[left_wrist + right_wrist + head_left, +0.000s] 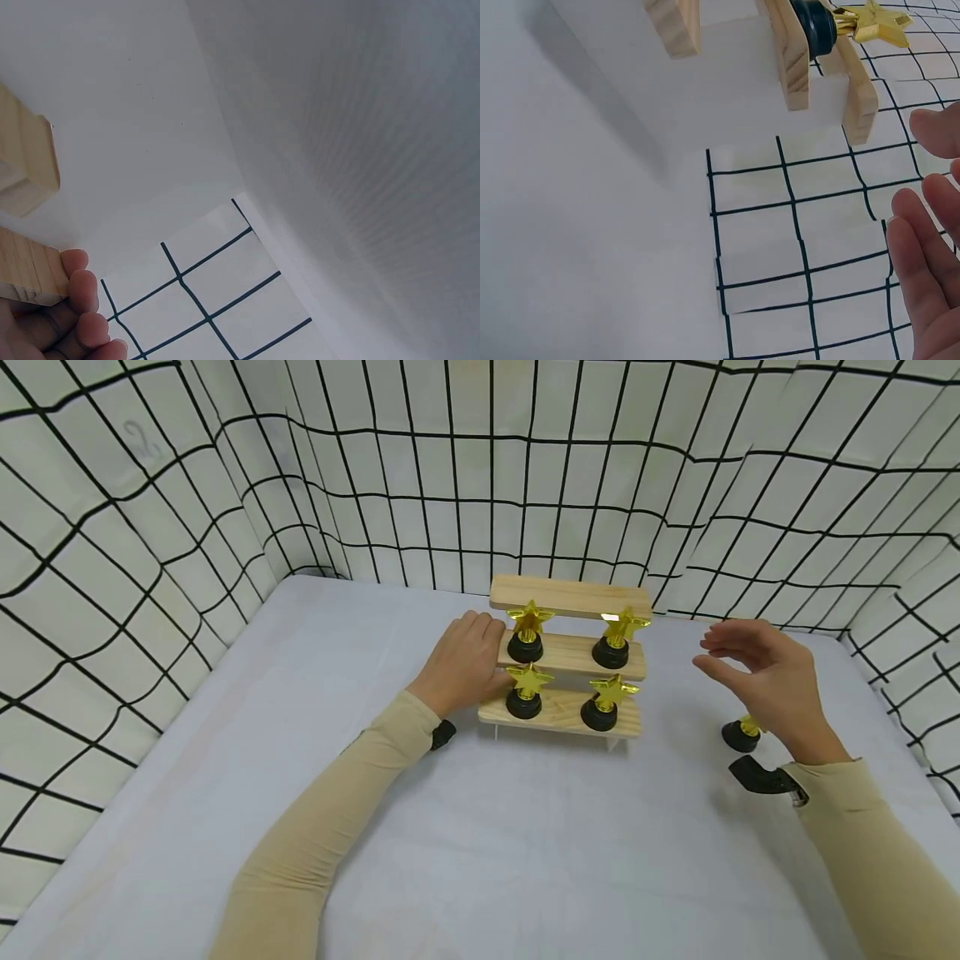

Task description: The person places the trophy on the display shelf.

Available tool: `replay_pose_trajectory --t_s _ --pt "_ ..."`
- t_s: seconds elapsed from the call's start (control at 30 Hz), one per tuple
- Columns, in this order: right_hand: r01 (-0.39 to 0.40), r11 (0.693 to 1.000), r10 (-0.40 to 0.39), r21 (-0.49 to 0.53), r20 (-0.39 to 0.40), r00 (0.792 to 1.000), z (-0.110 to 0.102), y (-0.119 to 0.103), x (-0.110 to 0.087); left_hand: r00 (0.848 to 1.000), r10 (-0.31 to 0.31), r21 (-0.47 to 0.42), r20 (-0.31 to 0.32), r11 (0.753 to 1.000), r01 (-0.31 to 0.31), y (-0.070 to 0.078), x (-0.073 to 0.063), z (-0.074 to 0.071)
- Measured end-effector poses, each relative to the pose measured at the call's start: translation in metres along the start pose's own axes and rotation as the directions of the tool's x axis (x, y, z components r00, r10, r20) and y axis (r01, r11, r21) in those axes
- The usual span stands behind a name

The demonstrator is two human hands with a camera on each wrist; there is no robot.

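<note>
A three-tier wooden display rack stands on the white cloth. Small gold star trophies on black bases sit in pairs: one and another on the middle tier, with two more on the bottom tier. At the rack's left side, my left hand grips a tier's end, its fingertips curled at the plank in the left wrist view. My right hand is raised to the right of the rack, thumb and fingers apart, holding nothing. A further trophy is partly hidden behind it.
Black wire grid panels rise behind the table and along both sides. The white cloth covers the table up to the panels. Dark wrist straps show below both hands.
</note>
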State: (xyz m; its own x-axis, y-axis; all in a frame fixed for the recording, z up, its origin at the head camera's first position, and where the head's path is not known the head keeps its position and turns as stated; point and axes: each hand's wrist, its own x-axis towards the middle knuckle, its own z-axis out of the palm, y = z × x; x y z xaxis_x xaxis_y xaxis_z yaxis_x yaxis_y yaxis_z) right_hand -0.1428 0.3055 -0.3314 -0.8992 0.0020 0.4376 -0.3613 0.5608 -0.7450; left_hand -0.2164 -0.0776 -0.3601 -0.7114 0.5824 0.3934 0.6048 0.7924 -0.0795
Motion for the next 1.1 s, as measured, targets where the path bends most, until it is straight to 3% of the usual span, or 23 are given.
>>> replay_pose_trajectory --t_s 0.3,0.8,1.1 --pt "-0.053 0.998 0.052 -0.015 -0.029 0.998 -0.024 0.013 -0.014 1.000 -0.004 0.001 0.011 1.000 0.004 0.000 0.000 0.001" --pt "-0.101 0.994 0.099 -0.037 -0.041 0.994 -0.046 0.039 -0.036 1.000 -0.013 -0.034 0.004 0.999 0.014 0.000 0.002 0.000" --pt "-0.220 0.975 0.219 -0.042 -0.030 0.975 -0.052 0.053 -0.052 1.000 0.001 -0.036 -0.026 0.999 -0.002 0.000 0.001 0.000"
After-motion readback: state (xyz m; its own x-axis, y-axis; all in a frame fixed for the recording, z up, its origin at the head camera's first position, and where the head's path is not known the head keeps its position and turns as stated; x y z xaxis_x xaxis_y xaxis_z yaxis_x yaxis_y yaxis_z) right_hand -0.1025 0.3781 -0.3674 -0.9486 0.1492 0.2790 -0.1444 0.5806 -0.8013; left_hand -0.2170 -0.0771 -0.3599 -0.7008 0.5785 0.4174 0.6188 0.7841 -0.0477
